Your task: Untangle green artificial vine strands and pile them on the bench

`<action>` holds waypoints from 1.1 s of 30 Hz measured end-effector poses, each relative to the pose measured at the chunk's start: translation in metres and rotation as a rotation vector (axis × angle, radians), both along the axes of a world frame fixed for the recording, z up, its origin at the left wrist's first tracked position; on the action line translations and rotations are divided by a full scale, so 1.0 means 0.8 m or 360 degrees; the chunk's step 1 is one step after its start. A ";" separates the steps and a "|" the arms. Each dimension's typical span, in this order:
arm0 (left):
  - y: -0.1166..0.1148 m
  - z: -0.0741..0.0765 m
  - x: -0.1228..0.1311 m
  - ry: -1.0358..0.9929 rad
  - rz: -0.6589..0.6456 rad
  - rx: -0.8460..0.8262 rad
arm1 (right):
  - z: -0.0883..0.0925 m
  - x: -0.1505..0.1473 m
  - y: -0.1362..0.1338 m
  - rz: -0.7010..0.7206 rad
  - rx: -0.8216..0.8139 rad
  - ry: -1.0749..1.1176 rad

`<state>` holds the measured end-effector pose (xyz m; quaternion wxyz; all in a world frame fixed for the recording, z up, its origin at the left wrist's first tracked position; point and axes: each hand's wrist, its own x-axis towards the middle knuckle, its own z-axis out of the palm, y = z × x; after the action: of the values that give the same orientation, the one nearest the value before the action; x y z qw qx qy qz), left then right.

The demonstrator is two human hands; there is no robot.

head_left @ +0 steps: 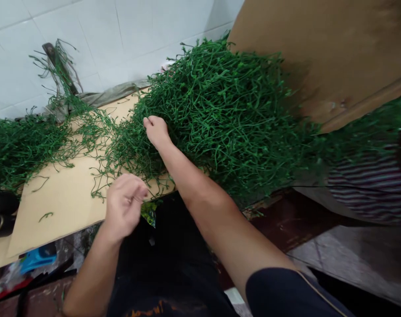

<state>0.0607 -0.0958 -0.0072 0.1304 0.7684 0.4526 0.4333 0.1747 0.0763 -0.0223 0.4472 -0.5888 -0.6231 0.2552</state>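
Note:
A large heap of thin green stems (220, 105), with small branched tips and a plastic look, rises in front of me. My right hand (157, 131) reaches to the heap's left edge, fingers closed in a pinch among the stems. Nearer to me, my left hand (123, 202) is raised over the front edge of the tan board (71, 189), its fingers curled in and thumb pressed against them. Whether something small sits in that left hand is blurred. Loose stems lie scattered on the board between the hands and a second green pile (22, 145) at the left.
A large cardboard sheet (326, 57) leans behind the heap at right. Black cylinders (2, 215) stand at the board's left edge. A blue plastic object (38, 257) lies below the board. Striped cloth (369, 185) is at right, and a tiled wall (98, 39) runs behind.

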 end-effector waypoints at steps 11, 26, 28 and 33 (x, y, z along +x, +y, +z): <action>0.090 -0.044 -0.052 -0.0184 0.0608 -0.0516 | 0.018 -0.012 -0.040 0.0583 -0.0176 0.0327; 0.131 -0.045 -0.009 -0.1652 0.0594 -0.0884 | -0.023 -0.030 -0.055 0.0585 -0.0089 0.0584; 0.134 -0.046 -0.009 -0.1798 0.0572 -0.0896 | -0.025 -0.035 -0.059 0.0613 -0.0080 0.0580; 0.149 -0.048 -0.016 -0.2158 0.0511 -0.0955 | -0.033 -0.051 -0.069 0.0470 0.0093 0.0722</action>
<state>0.0482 0.0231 -0.0454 0.5188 0.1900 0.4782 0.6828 0.1339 0.0211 -0.0484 0.5501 -0.4061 -0.5931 0.4251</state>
